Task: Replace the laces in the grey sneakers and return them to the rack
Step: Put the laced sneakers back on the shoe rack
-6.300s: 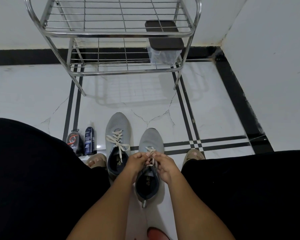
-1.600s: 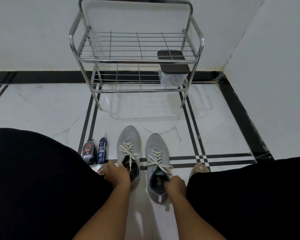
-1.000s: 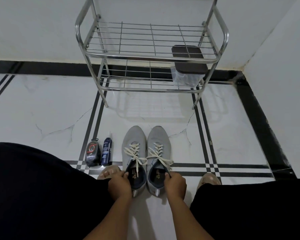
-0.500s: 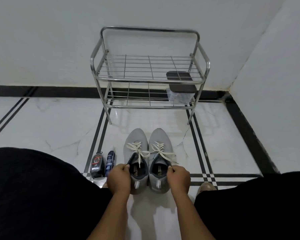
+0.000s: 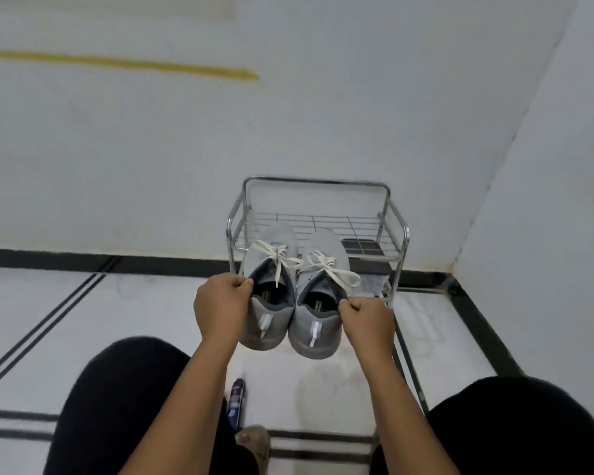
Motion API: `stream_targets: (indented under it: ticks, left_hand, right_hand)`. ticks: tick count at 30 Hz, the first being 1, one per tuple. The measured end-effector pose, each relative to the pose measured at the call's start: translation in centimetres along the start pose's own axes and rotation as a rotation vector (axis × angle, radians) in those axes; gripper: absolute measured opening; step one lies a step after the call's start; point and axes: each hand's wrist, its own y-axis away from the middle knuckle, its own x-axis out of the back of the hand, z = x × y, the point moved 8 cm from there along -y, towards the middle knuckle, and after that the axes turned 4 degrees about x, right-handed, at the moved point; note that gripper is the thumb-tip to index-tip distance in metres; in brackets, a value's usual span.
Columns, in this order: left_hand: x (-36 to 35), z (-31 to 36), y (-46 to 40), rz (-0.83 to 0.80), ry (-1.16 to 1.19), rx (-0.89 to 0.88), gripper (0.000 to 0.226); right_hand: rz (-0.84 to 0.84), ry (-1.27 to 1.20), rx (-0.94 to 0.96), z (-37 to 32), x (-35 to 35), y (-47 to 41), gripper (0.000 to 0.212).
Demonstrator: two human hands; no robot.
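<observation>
Head view. Two grey sneakers held in the air side by side, heels toward the camera, toes toward the wire shoe rack [image 5: 318,214] and overlapping its top shelf in frame; cannot tell if toes touch the shelf yet. Left hand [image 5: 222,305] pinching the collar of the left sneaker [image 5: 266,303] on its outer side, fingers [image 5: 244,286] curled over the rim. Right hand [image 5: 367,318] pinching the right sneaker [image 5: 318,320] the same way at its outer collar edge. White laces [image 5: 318,269] threaded and tied on both, loose ends flopping over the tongues. Dark-lidded clear container [image 5: 362,248] on the rack's lower shelf, right side. Blue deodorant stick [image 5: 235,397] on the floor, nearer the camera than the rack.

Handling, judged: light, soft knit uppers, collar folds under a pinch, so shoes dangle and swing. Firmer hold likely at the heel counter or under the sole. Lace ends may snag the rack's wires.
</observation>
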Motion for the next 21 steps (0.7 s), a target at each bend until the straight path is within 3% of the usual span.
stream_targets:
  ticks: [5, 10, 21]
  left_hand:
    - [-1.0, 4.8, -6.8, -0.040, 0.005, -0.015, 0.023]
    - [-5.0, 7.5, -15.8, -0.071, 0.018, 0.014, 0.023]
    - [-12.3, 5.1, -26.0, -0.038, -0.069, 0.082, 0.017]
  right_hand:
    - [-0.005, 0.019, 0.064, -5.0, 1.6, -8.0, 0.037]
    - [-0.052, 0.048, 0.074, -7.9, -1.1, -18.1, 0.039]
    - [-0.108, 0.137, 0.058, -6.4, -10.5, -29.4, 0.022]
